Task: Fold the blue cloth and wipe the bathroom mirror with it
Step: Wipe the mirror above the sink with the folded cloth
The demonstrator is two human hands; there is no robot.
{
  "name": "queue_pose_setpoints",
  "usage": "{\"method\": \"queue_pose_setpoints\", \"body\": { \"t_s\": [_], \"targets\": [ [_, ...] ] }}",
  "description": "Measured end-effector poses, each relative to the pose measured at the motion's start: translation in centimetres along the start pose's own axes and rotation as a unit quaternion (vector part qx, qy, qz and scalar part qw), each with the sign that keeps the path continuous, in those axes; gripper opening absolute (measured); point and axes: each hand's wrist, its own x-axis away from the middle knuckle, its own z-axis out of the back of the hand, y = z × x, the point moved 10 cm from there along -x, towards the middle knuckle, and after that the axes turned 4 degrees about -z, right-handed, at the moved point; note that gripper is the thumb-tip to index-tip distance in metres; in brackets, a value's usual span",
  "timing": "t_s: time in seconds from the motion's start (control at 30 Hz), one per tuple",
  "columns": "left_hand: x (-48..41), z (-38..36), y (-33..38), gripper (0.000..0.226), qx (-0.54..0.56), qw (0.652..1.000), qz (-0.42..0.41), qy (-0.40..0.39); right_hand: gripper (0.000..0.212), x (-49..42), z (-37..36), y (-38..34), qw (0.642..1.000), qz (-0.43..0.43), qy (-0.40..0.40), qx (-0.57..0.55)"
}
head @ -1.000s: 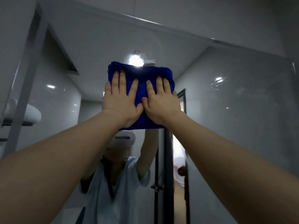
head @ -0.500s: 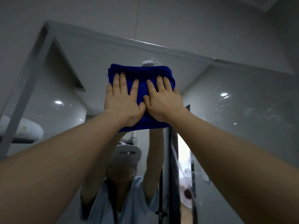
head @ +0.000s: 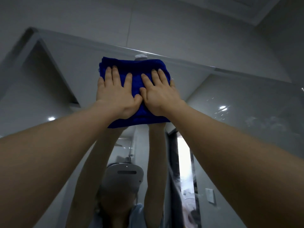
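A folded blue cloth (head: 136, 66) lies flat against the bathroom mirror (head: 246, 112), close under the mirror's top edge. My left hand (head: 115, 94) presses on its left half with fingers spread. My right hand (head: 159, 94) presses on its right half, thumbs of both hands touching in the middle. Both arms reach up and forward. The cloth's lower edge shows below my wrists. The mirror reflects my raised arms and a person wearing a white headset.
The mirror's top edge (head: 181, 59) runs across above the cloth, with grey wall above it. A small white fitting (head: 140, 56) sits right at that edge over the cloth. A dark door frame (head: 172, 162) and a lit doorway are reflected at the lower right.
Both hands have pushed the cloth upward on the mirror, toward its top edge. The view has tilted, so the mirror's top edge sits lower in the frame.
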Motion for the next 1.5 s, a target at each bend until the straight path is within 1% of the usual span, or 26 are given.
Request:
{"method": "queue_pose_setpoints", "body": {
  "t_s": [0.17,0.3,0.57,0.7,0.83,1.07,1.2,1.33,1.5],
  "targets": [
    [-1.2,0.1,1.3,0.069,-0.001,1.0,0.011,0.001,0.053,-0.6,0.4,1.7,1.0,-0.007,0.005,0.011],
    [-1.6,-0.1,3.6,0.069,-0.003,1.0,0.003,-0.006,0.052,-0.4,0.5,4.1,1.0,-0.024,0.01,0.016],
    [-1.8,-1.3,11.5,0.068,0.001,0.999,-0.048,-0.007,0.052,2.7,0.1,11.8,0.997,-0.08,-0.004,0.022],
    [-1.5,-1.8,14.2,0.067,-0.005,0.997,-0.076,0.005,0.052,4.8,-0.6,13.9,0.993,-0.118,0.002,-0.005],
    [-0.8,-1.9,14.8,0.067,-0.002,0.994,-0.106,0.0,0.052,6.1,-1.0,14.0,0.988,-0.149,0.005,-0.027],
    [2.8,-2.7,15.0,0.066,-0.013,0.991,-0.133,-0.027,0.055,10.1,-2.4,12.9,0.983,-0.18,-0.03,-0.024],
    [6.0,-3.4,14.9,0.067,-0.018,0.99,-0.132,-0.044,0.057,13.0,-3.4,11.9,0.981,-0.185,-0.05,-0.013],
    [9.8,-4.1,14.6,0.067,-0.014,0.99,-0.13,-0.056,0.058,16.6,-4.5,10.5,0.978,-0.188,-0.088,0.001],
    [15.9,-5.6,14.6,0.068,-0.031,0.987,-0.117,-0.11,0.062,21.9,-5.8,8.6,0.978,-0.159,-0.131,0.029]
  ]
}}
